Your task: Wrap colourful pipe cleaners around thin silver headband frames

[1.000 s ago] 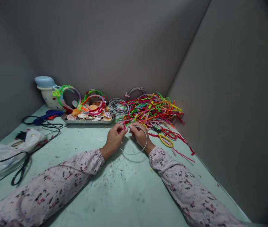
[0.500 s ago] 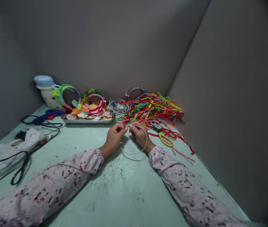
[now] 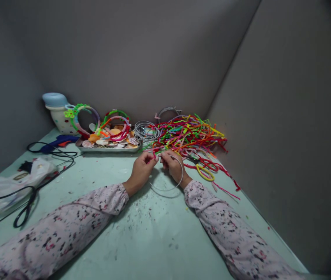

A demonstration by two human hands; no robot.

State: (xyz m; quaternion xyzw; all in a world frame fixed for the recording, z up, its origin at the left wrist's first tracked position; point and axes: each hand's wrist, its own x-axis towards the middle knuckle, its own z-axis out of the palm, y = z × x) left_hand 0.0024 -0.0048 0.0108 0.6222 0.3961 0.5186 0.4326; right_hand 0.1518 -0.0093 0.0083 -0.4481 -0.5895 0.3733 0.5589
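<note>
Near the middle of the table, my left hand [image 3: 141, 170] is closed in a pinch on a short red-pink pipe cleaner [image 3: 154, 154] at the end of a thin wire. Close beside it, my right hand [image 3: 172, 165] is closed on the same pale grey wire hoop [image 3: 182, 173]. The hoop curves down past the right wrist and its free end points back toward the left hand. Fingertips of both hands nearly meet, so the spot where pipe cleaner and wire join is partly hidden.
Behind the hands lies a tangled heap of colourful pipe cleaners [image 3: 189, 132], with yellow-handled scissors [image 3: 205, 173] in front. A metal tray [image 3: 110, 149] holds shells and decorated hoops; coiled wire [image 3: 146, 130] sits beside it. Leftward are a blue glue gun [image 3: 56, 143], a plastic bag [image 3: 22, 186] and a blue-lidded container [image 3: 57, 112].
My hands have barely moved; the fingertips have drawn slightly apart and the wire hoop has shifted a little. Everything else stays as it was.
</note>
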